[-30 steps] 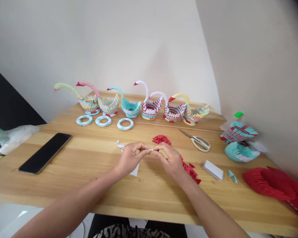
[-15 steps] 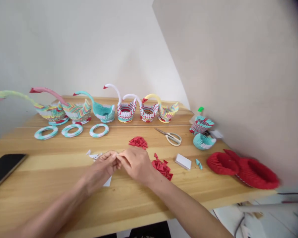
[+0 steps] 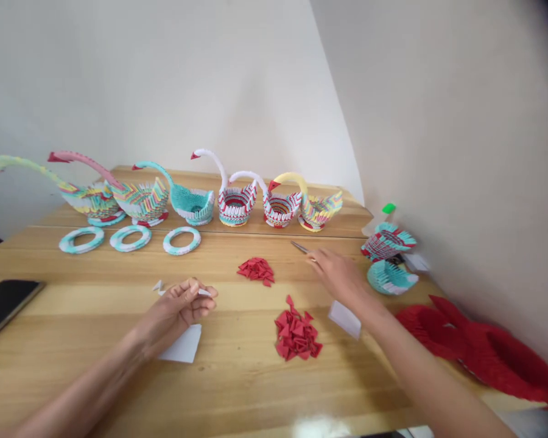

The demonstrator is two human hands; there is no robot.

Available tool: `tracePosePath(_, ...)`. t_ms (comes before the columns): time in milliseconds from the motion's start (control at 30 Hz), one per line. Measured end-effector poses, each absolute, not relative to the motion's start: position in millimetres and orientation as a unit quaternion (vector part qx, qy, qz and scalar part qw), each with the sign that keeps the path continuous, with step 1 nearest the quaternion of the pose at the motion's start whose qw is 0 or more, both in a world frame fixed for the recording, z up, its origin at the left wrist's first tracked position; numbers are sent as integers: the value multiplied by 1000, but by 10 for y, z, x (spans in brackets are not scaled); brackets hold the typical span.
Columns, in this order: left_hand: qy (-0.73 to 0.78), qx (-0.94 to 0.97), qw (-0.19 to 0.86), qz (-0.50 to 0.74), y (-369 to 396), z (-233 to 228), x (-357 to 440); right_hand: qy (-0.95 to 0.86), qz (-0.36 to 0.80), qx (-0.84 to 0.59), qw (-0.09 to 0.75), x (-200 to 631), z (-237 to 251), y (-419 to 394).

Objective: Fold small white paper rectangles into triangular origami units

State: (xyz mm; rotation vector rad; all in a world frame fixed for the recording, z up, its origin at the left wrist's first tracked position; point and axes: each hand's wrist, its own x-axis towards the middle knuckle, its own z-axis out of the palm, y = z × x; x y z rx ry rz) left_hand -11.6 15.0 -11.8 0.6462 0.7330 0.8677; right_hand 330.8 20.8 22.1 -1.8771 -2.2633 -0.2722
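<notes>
My left hand (image 3: 187, 301) pinches a small white folded paper piece (image 3: 204, 292) between thumb and fingers, above the wooden table. Below that hand lies a white paper sheet (image 3: 182, 347), partly covered by the wrist. Small white paper scraps (image 3: 158, 285) rest just behind the hand. My right hand (image 3: 340, 274) is over the scissors (image 3: 298, 246), fingers closed around the handles; only the blades show, pointing left. Between the hands are two heaps of red folded paper triangles, a nearer heap (image 3: 298, 333) and a farther heap (image 3: 256, 270).
Several paper swans (image 3: 192, 204) line the back, with paper rings (image 3: 182, 241) before them. A phone (image 3: 9, 307) lies far left. White paper slips (image 3: 346, 319), a teal paper bowl (image 3: 391, 278), a taller paper cup (image 3: 387, 242) and a red paper piece (image 3: 493, 347) are right.
My hands have come apart. The right hand moved right and away to the scissors and closed on their handles; the left keeps the white paper piece. The view has shifted slightly.
</notes>
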Motion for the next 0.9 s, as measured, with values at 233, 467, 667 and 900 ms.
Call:
tracePosePath(233,323,275,798,429,175,-79,-105,-730,-78,-675,-79,3802,-80,413)
tracePosePath(467,289,309,790,444,201,-92,-112,-728,21,-684,38,3703,154,259)
tracePosePath(667,267,328,794,437,149,-65,-94,-775,93,-586,217,2977,344,-707)
tracePosePath(900,238,342,807,418,41,-48,-53,-793,60,-521,310,2378,120,-1023)
